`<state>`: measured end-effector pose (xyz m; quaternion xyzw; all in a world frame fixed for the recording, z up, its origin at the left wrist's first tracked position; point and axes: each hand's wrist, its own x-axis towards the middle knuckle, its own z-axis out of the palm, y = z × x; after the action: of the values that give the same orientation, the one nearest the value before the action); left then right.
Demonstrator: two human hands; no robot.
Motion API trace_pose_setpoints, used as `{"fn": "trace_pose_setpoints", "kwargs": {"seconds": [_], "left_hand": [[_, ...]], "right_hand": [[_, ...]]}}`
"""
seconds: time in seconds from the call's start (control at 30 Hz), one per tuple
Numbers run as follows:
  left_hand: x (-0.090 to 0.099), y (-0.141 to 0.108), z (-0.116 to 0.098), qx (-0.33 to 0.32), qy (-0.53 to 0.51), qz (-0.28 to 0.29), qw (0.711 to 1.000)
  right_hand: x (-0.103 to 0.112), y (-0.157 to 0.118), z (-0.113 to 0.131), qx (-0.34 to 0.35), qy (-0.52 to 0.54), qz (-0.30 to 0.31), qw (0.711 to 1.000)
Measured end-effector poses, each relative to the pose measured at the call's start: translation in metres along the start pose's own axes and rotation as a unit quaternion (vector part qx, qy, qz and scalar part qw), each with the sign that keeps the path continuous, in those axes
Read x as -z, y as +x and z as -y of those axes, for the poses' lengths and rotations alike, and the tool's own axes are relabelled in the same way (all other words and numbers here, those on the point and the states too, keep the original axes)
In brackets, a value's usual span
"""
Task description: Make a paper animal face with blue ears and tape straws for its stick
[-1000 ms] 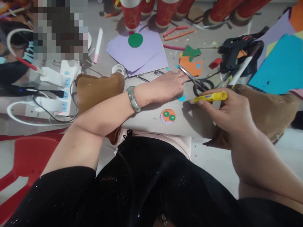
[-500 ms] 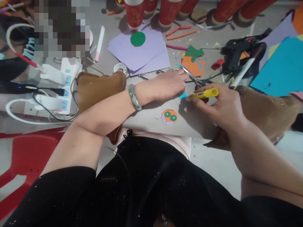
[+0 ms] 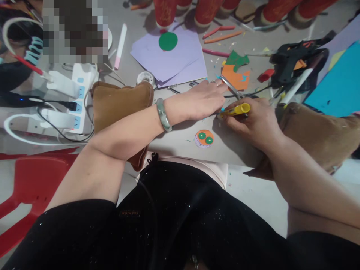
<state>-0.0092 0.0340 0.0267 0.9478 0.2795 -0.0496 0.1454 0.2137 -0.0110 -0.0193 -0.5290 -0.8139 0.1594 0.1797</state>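
My left hand [image 3: 204, 98], a ring on one finger and a jade-like bangle [image 3: 163, 114] on the wrist, rests on the table. Its fingers are closed and bent down over a small blue paper piece [image 3: 222, 109], mostly hidden. My right hand [image 3: 257, 122] grips a yellow pen-like tube [image 3: 239, 110] with its pale tip down at that piece. Scissors [image 3: 231, 86] lie just beyond, their handles partly behind my right hand. Nearer me is a round paper face [image 3: 204, 139] in orange and lilac with green eyes.
Lilac sheets [image 3: 180, 62] with a green circle [image 3: 168, 41] lie ahead, below red cups [image 3: 165, 13]. Orange paper [image 3: 234, 77], a black glue gun [image 3: 289, 63] and blue sheets [image 3: 337, 82] are on the right. Brown cushions [image 3: 119, 105] lie under both forearms. A power strip [image 3: 84, 97] stands left.
The yellow tube and my right hand have moved slightly left, closer to my left hand. Less of the blue piece shows. The whole view has shifted a little.
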Motion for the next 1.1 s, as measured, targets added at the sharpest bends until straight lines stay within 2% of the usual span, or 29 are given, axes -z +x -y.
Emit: {"fn": "trace_pose_setpoints", "kwargs": {"seconds": [0.27, 0.4, 0.53, 0.87, 0.97, 1.1], "left_hand": [[-0.001, -0.003, -0.007, 0.018, -0.007, -0.01, 1.0], [-0.001, -0.002, -0.006, 0.019, -0.017, -0.005, 1.0], [-0.002, -0.003, -0.005, 0.021, -0.035, -0.008, 0.999], [0.002, -0.004, -0.007, 0.017, -0.005, 0.002, 1.0], [0.001, -0.005, -0.006, 0.014, -0.012, 0.003, 1.0], [0.001, -0.006, -0.007, 0.014, -0.024, -0.004, 1.0]], "right_hand": [[0.003, -0.004, -0.001, -0.023, 0.025, 0.016, 0.999], [0.008, -0.007, -0.001, -0.047, 0.046, -0.029, 0.997], [0.01, -0.006, 0.001, -0.029, 0.042, -0.045, 0.998], [-0.006, -0.006, -0.003, -0.007, 0.019, -0.02, 1.0], [0.0, -0.007, -0.005, 0.016, 0.03, 0.001, 0.999], [0.01, -0.005, -0.004, -0.01, 0.046, -0.032, 0.998]]}}
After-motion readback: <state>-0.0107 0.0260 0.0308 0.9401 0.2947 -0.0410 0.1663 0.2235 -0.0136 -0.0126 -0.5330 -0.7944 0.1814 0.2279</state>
